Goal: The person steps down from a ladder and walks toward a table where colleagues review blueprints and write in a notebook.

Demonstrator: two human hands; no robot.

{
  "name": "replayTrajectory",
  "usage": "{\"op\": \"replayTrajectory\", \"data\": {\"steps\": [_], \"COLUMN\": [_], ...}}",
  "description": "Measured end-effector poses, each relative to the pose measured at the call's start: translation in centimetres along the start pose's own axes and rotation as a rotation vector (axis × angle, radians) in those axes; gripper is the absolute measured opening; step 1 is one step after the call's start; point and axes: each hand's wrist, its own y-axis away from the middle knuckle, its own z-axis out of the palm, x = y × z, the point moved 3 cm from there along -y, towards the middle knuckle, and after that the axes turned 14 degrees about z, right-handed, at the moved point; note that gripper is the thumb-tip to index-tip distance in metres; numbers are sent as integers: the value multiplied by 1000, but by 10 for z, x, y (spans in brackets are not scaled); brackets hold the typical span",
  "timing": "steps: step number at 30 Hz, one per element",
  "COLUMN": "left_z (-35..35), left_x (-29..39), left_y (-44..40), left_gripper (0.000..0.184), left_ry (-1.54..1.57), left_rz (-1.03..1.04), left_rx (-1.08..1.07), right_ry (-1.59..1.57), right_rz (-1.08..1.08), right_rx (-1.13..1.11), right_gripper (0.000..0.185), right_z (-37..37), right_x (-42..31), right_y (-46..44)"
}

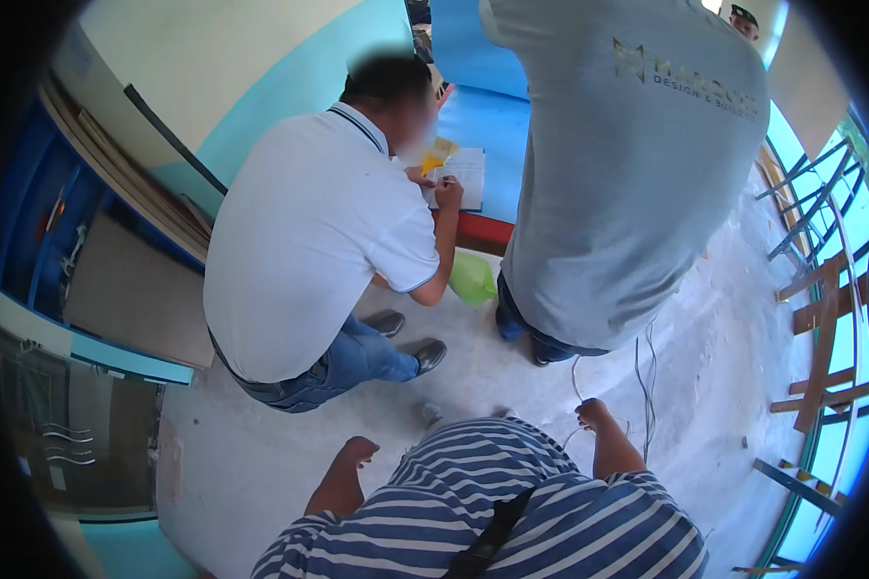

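Note:
My left hand (360, 451) hangs beside my striped shirt (492, 463), its fingers loosely curled, with nothing visible in them. On the other side, my right hand (591, 414) is held out above the floor, fingers curled as well. A thin white cable (577, 378) runs across the view close to that hand; whether they touch I cannot tell. Ahead on the left, a person in a white polo shirt (309, 232) bends over a blue table (501, 145) and writes on a paper (468, 174). Yellow paper (438, 154) is by that person's hands.
A person in a grey shirt (637, 183) stands ahead on the right. A green bag (472, 279) is below the table. Cables (650, 386) lie on the concrete floor (492, 372). Wooden pieces (821, 347) and a metal frame (811, 217) stand right; blue cabinets (48, 227) line the left.

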Motion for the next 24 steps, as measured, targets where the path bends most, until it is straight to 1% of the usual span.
{"op": "replayTrajectory", "data": {"steps": [2, 4, 7, 9, 11, 14, 17, 21, 24], "left_z": [-2, -3, 7, 17, 31, 54, 78, 100, 104], "left_x": [8, 22, 37, 41, 39, 38, 34, 26, 23], "left_y": [-1, 3, 11, 11, 9, 10, 18, 22, 25], "left_gripper": [31, 32, 32, 32, 31, 30, 30, 29, 29], "left_ry": [-17, -22, -14, -8, 8, 45, 83, 85, 34], "left_rz": [15, 31, 50, 57, 67, 69, 70, 69, 57], "left_rx": [12, 26, 47, 60, 51, 59, 71, 10, 13], "right_ry": [158, 232, 206, 186, 211, -57, -66, -67, -76], "right_rz": [-86, -221, -351, -324, -210, -47, 70, 83, 75], "right_rx": [-118, -60, -12, 15, 50, 51, 55, 84, 81], "right_gripper": [9, 8, 7, 9, 10, 13, 11, 12, 11], "right_z": [4, 2, -11, -23, -33, -47, -59, -68, -67], "right_x": [0, 9, 18, 27, 41, 67, 92, 109, 114], "right_y": [-20, -39, -43, -41, -45, -51, -44, -33, -28]}}
